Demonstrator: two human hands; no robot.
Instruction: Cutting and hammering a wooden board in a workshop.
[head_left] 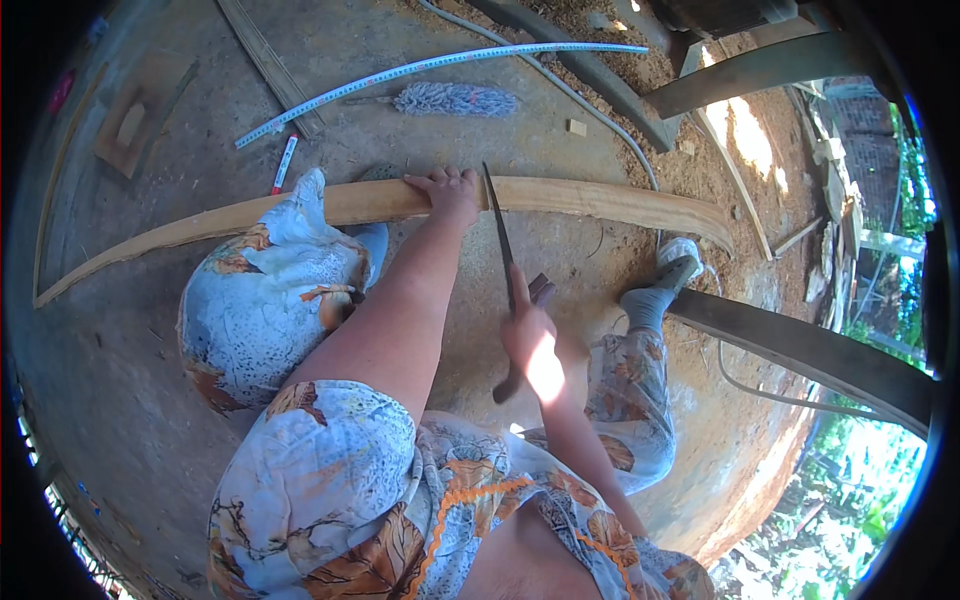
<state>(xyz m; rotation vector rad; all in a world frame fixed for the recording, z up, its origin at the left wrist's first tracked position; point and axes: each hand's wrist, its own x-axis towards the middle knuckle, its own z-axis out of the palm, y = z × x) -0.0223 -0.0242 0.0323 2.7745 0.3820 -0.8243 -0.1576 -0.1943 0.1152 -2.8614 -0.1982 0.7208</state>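
Note:
My left hand (448, 195) presses on a long, pale wooden plank (610, 200), fingers curled at its far edge, just left of a saw's blade (498, 215) that lies across it. My right hand (531, 338) grips the saw's dark brown handle (540, 292) below the plank. My bent left leg (265, 310), in patterned white cloth, is beside the plank's left part, partly over it. My right foot (670, 265) rests on the ground at the right. A red-and-white marker (285, 164) lies just beyond the plank.
A curved measuring strip (440, 62), a fluffy grey duster (455, 99), a small wood block (577, 127) and a cable (600, 100) lie farther ahead. Dark beams (800, 350) and wood scraps (840, 210) are at the right. A flat board (140, 85) lies upper left.

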